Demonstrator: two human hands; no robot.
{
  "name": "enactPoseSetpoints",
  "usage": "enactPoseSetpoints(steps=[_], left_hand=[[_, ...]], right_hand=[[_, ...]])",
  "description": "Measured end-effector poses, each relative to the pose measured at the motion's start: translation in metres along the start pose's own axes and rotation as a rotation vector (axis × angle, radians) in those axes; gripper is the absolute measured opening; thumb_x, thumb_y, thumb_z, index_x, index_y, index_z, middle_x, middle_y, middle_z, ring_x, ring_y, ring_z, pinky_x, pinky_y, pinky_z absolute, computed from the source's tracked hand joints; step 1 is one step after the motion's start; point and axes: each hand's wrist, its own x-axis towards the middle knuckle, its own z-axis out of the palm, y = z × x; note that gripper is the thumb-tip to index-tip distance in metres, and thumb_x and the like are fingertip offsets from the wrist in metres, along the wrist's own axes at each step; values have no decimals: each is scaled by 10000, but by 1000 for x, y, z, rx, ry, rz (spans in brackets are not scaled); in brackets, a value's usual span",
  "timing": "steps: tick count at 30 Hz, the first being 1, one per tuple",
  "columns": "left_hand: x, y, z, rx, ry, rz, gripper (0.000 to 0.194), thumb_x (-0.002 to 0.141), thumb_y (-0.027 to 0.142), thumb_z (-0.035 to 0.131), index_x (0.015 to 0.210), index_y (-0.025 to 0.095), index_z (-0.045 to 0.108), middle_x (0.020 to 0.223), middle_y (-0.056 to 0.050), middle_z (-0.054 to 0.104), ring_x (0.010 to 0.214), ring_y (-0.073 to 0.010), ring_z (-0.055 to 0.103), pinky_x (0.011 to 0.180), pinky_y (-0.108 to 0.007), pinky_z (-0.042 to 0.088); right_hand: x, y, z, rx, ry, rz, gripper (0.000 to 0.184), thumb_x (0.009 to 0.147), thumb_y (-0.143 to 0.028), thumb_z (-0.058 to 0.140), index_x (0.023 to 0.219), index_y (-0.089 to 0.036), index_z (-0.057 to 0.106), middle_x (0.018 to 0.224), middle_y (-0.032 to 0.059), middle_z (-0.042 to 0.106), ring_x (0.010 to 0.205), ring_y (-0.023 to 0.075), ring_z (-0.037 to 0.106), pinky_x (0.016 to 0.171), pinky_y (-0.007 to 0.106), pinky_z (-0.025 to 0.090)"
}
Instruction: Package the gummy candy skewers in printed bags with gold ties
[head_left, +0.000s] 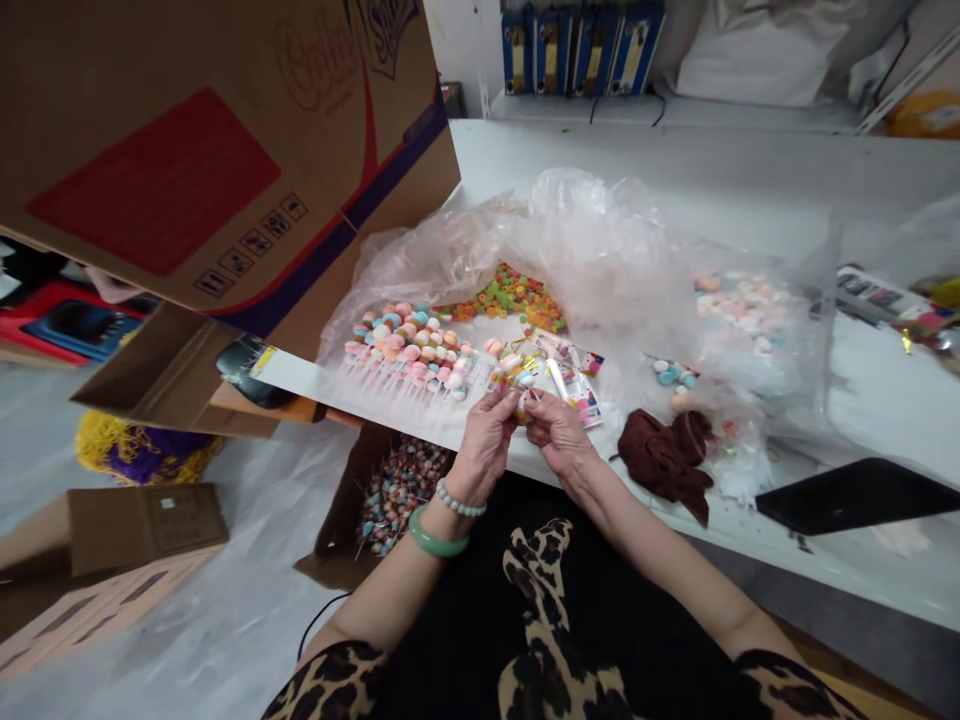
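1. Leopard-print sleeves (322, 690) cover both forearms, above a black lap with the same leopard pattern (544, 620).
2. Left hand (487, 445), wearing a green jade bangle (437, 532) and a pale bead bracelet (459, 498), is closed in a fingertip pinch on a small lollipop (523, 392). Right hand (559, 435) pinches the same lollipop from the other side, and the fingers hide most of it. It sits just above the table's near edge.
3. Below that edge, an open cardboard box (349, 500) holds a heap of stick lollipops (401, 495). Plastic sheeting (247, 600) covers the floor, with flattened cartons (112, 560) and yellow-and-purple netting (142, 450) on it.
4. On the white table (885, 570), pastel lollipops (405, 350) lie in rows on a white board (352, 395). Beside them are orange-and-green candies (510, 298), printed packets (577, 395), a crumpled brown cloth (664, 465), a black tablet (847, 495) and a clear plastic bag (600, 250).
5. At upper left, a tilted carton (195, 150) shows a red panel, handling symbols and large script, too skewed to read.
6. Farthest off, blue binders (581, 48) stand on a shelf (675, 112), their labels too small to read.
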Motion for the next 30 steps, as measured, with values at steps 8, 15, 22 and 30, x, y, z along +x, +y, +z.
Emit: enactPoseSetpoints(steps=[8, 15, 22, 30], left_hand=[[-2, 5, -9, 130, -92, -99, 346, 644, 392, 821, 826, 125, 699, 701, -37, 681, 594, -135, 616, 603, -270, 471], [11, -5, -6, 111, 57, 11, 262, 570, 248, 852, 655, 130, 634, 596, 25, 601, 499, -56, 498, 534, -211, 385], [15, -15, -4, 203, 60, 35, 336, 636, 399, 826, 644, 145, 605, 560, 36, 533, 475, -56, 443, 473, -203, 337], [20, -3, -11, 62, 49, -114, 253, 633, 280, 845, 752, 144, 669, 689, -1, 647, 561, -92, 550, 594, -248, 470]], right_hand=[[6, -5, -4, -96, 160, -148, 286, 538, -313, 783, 663, -184, 561, 517, -66, 487, 416, 43, 263, 410, 221, 127], [2, -2, 0, -194, 157, -184, 316, 621, -429, 750, 616, -188, 546, 489, -80, 369, 445, 53, 218, 431, 237, 130], [7, -4, 0, -163, 251, -203, 241, 553, -320, 748, 600, -191, 550, 484, -76, 399, 452, 62, 265, 430, 230, 196], [12, -2, -9, -444, 242, -386, 443, 711, -436, 719, 514, -204, 398, 528, -69, 283, 525, 84, 260, 503, 245, 232]])
